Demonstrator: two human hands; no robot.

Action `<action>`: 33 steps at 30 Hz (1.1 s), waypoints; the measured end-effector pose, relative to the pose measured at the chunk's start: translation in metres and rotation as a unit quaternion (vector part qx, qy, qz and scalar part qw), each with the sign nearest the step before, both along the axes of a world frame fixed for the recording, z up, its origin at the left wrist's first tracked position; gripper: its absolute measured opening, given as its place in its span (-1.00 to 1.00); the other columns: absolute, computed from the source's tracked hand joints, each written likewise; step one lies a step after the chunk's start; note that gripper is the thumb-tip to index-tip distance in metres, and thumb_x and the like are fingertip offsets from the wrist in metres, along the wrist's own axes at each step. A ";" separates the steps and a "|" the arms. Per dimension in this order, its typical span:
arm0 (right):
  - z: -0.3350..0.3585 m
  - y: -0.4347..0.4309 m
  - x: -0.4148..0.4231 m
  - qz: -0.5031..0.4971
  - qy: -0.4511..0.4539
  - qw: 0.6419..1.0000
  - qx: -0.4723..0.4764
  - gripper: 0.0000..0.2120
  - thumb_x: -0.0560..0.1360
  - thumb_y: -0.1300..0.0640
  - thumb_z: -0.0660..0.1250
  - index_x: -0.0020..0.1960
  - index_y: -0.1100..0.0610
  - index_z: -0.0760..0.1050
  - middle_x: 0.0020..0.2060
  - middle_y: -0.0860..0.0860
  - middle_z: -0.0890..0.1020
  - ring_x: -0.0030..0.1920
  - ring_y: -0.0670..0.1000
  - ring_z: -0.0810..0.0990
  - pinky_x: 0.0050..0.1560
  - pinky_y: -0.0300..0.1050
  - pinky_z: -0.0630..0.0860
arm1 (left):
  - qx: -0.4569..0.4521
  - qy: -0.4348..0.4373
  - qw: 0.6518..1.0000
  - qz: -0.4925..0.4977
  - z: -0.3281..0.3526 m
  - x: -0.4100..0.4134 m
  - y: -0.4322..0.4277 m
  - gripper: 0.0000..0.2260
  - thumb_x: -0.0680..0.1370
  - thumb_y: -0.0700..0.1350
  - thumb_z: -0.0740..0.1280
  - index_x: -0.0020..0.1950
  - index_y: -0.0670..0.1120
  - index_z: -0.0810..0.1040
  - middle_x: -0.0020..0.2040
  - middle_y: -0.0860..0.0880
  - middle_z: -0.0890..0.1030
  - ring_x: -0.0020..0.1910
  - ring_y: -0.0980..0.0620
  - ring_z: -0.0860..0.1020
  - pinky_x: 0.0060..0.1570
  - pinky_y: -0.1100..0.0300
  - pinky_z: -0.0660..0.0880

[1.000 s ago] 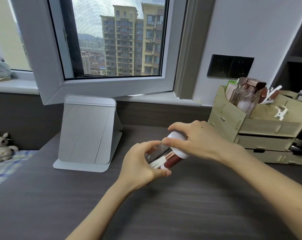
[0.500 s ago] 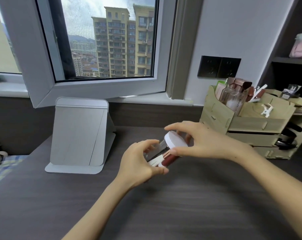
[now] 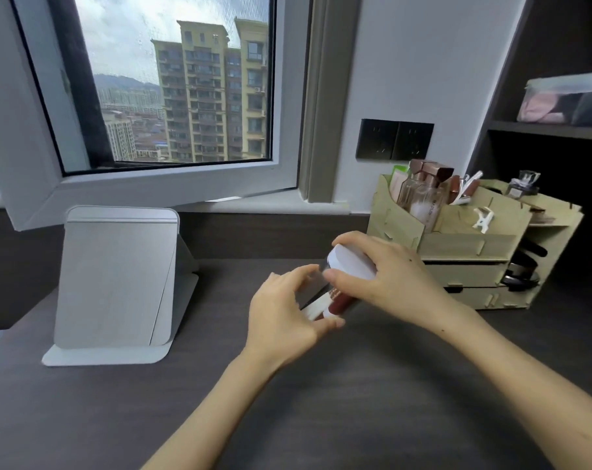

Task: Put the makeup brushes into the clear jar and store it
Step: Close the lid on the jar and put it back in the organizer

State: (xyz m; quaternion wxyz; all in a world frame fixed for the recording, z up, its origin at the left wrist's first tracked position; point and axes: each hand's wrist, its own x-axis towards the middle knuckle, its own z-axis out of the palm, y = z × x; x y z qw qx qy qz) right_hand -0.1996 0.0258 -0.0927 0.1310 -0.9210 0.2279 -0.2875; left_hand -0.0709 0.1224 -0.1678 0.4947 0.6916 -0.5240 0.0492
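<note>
Right hand [image 3: 386,279] clamped over the white lid [image 3: 350,262], left hand [image 3: 284,310] cupping the tilted clear jar [image 3: 316,295] of makeup brushes [image 3: 321,305] above the tabletop [image 3: 321,401] (lid apparently seated): best twisted snug, jar held steady, before storing near the wooden organizer [image 3: 464,245].

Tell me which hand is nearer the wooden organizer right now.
Right. The right hand grips the white lid of the clear jar, just in front of the wooden organizer. The left hand holds the jar's body, farther left.
</note>
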 end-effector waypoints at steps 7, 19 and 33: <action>0.046 -0.030 -0.048 -0.122 -0.093 0.988 -0.007 -0.60 0.36 -0.15 0.34 0.16 -0.11 0.41 -0.16 -0.11 0.51 -0.16 -0.05 0.48 -0.28 -0.26 0.32 | 0.028 0.045 0.994 -0.099 0.037 -0.004 -0.037 -0.18 0.24 0.14 0.49 0.43 0.22 0.19 0.30 0.08 0.47 0.31 0.08 0.36 0.33 -0.06 0.24; 0.109 -0.161 -0.071 -0.363 -0.161 0.906 -0.149 -0.53 0.36 -0.13 0.29 0.13 0.15 0.49 0.06 0.27 0.58 0.06 0.28 0.52 0.05 0.05 0.41 | -0.105 0.170 0.980 0.009 0.050 0.030 -0.065 -0.69 0.38 -0.13 0.42 0.08 0.12 0.50 -0.20 0.12 0.64 -0.11 0.17 0.57 0.02 -0.01 0.51; 0.071 -0.208 -0.049 -0.345 -0.021 0.937 -0.049 -0.43 0.41 -0.26 0.29 0.23 0.14 0.50 0.15 0.20 0.61 0.16 0.25 0.51 0.04 0.04 0.48 | -0.099 0.175 0.979 0.033 0.052 0.046 -0.056 -0.70 0.40 -0.15 0.40 0.08 0.10 0.50 -0.22 0.13 0.64 -0.19 0.24 0.55 -0.01 0.00 0.51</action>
